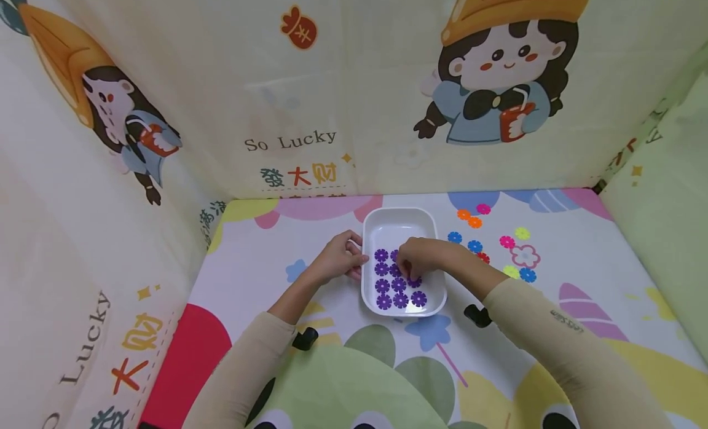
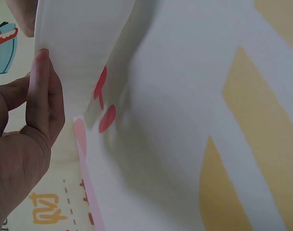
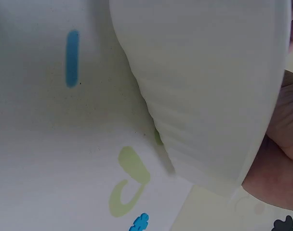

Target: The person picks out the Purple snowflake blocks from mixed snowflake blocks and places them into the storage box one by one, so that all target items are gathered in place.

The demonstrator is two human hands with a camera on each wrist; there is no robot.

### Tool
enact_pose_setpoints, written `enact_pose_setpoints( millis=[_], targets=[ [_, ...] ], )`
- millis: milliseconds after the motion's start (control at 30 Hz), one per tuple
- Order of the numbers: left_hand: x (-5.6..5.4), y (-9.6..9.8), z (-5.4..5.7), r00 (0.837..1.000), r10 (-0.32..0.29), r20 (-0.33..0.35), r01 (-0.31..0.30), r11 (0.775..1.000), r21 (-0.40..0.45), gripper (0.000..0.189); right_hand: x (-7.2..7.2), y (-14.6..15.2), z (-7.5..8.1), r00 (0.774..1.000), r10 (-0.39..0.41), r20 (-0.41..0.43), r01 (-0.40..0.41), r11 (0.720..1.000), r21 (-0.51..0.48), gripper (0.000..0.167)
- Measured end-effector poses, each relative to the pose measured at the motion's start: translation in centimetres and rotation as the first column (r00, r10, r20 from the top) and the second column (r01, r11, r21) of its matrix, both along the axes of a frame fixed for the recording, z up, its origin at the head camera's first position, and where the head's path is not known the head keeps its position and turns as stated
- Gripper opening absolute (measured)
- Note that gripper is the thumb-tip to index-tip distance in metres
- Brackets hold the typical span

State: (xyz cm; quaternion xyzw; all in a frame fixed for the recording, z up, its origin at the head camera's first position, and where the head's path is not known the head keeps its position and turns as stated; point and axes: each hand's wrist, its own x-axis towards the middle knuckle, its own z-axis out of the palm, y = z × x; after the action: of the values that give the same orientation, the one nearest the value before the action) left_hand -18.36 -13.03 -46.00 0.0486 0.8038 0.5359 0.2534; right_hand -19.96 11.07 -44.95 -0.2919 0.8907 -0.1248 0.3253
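Note:
A white rectangular tray (image 1: 404, 307) on the table holds rows of purple flower-shaped discs (image 1: 401, 300), with its far end bare. My left hand (image 1: 340, 257) pinches the tray's left rim, thumb over the edge and fingers against the outer side. In the left wrist view, those fingers (image 2: 39, 91) press along the white outer wall. Reaching in over the right rim, my right hand (image 1: 423, 255) has curled fingers pointing down at a purple disc (image 1: 414, 283) near the right side. The tray wall (image 3: 204, 96) hides its fingertips in the right wrist view.
Loose discs lie right of the tray: orange (image 1: 463, 214), pink (image 1: 483, 209), blue (image 1: 455, 237), yellow (image 1: 522, 233) and others, several partly behind the right forearm. A printed cloth wall (image 1: 387, 165) rises behind the table, with side walls left and right.

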Motion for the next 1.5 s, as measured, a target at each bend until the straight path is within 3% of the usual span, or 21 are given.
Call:
enact_pose_setpoints(
  millis=[300, 667, 900, 1033, 1200, 1333, 1500],
  targets=[
    [0.1, 0.0, 0.2, 1.0, 0.005, -0.002, -0.005, 1.0, 0.004, 0.035, 0.4, 0.0, 0.0, 0.998, 0.023, -0.059, -0.022, 1.0, 0.016, 0.016],
    [0.1, 0.2, 0.0, 1.0, 0.004, -0.014, -0.003, 1.0, 0.003, 0.035, 0.3, 0.4, 0.2, 0.998, 0.021, -0.058, -0.021, 1.0, -0.005, 0.015],
    [0.2, 0.2, -0.1, 1.0, 0.02, -0.018, -0.02, 1.0, 0.012, 0.035, 0.1, 1.3, 0.9, 0.999, 0.018, -0.031, -0.023, 0.987, -0.159, 0.009],
    [0.3, 0.2, -0.2, 1.0, 0.03, -0.009, -0.03, 0.999, 0.013, 0.038, 0.3, 2.3, 1.2, 1.0, 0.002, -0.009, -0.004, 0.962, -0.273, 0.008],
    [0.4, 0.4, 0.0, 0.999, 0.045, -0.006, -0.045, 0.999, -0.013, 0.053, 0.7, 3.7, 2.1, 0.997, -0.071, -0.044, 0.049, 0.921, -0.387, 0.012],
    [0.5, 0.3, 0.4, 0.998, 0.055, -0.024, -0.056, 0.996, -0.075, 0.06, 1.2, 4.8, 3.3, 0.974, -0.174, -0.144, 0.09, 0.884, -0.46, 0.015],
    [0.8, -0.3, 1.2, 0.989, 0.06, -0.138, -0.075, 0.991, -0.107, 0.055, 1.8, 6.8, 4.6, 0.911, -0.289, -0.294, 0.105, 0.853, -0.512, 0.02]
  ],
)
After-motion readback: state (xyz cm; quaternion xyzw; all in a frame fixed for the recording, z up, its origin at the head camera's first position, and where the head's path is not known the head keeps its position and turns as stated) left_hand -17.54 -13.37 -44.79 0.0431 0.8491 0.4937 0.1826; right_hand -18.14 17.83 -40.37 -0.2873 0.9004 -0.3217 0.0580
